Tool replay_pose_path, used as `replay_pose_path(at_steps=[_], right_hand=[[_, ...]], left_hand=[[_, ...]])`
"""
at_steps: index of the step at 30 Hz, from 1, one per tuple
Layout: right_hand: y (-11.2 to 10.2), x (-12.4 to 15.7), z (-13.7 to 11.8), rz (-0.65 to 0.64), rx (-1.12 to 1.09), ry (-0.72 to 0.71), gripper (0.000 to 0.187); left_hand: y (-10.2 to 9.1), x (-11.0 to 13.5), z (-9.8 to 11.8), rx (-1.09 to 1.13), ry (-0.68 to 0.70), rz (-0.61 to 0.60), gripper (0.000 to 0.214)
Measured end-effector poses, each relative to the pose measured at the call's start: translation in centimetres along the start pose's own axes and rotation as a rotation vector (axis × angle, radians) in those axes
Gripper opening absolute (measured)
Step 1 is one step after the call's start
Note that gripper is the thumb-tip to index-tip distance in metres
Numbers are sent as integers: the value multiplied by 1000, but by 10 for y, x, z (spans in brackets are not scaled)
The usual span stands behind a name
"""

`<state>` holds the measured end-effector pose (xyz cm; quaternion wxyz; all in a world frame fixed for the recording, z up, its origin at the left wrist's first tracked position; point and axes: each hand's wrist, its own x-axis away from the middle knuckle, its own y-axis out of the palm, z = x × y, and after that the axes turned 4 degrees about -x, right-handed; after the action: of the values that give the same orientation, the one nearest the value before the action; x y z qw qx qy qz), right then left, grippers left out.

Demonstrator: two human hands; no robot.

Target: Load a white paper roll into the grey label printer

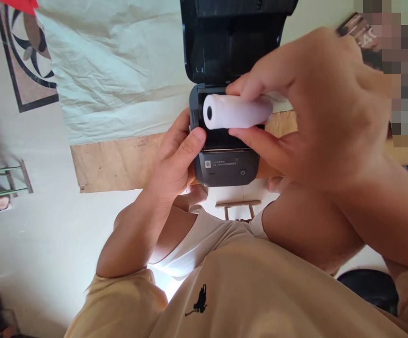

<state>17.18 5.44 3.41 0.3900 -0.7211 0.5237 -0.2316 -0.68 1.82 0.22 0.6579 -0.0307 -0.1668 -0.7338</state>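
Observation:
A small black receipt printer sits at the table's near edge, its lid swung up and back. My left hand grips the printer's left side, thumb on the rim of the paper bay and fingers behind the body. Between the thumb and fingers of my right hand is a white paper roll. The roll lies sideways over the bay, its dark core hole facing left. How deep it sits in the bay I cannot tell. A power button and printed label show on the front panel.
Pale wrinkled cloth covers much of the wooden table, whose bare front strip shows. A dark printed package lies at the back right. Below are a wooden stool and a black round seat. A green-barred rack stands left.

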Motion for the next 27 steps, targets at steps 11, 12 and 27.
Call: replay_pose_path(at_steps=[11,12,27], right_hand=[[9,6,6,147,250,-123,45],[9,7,7,163,264,-162,42],[2,3,-8,34,222,185,32]], left_hand=[[-5,2,-3,17,-16,-66,31],[-5,2,-4,17,-18,-72,31],[-9,-2,-8,-42,40,-101,38]])
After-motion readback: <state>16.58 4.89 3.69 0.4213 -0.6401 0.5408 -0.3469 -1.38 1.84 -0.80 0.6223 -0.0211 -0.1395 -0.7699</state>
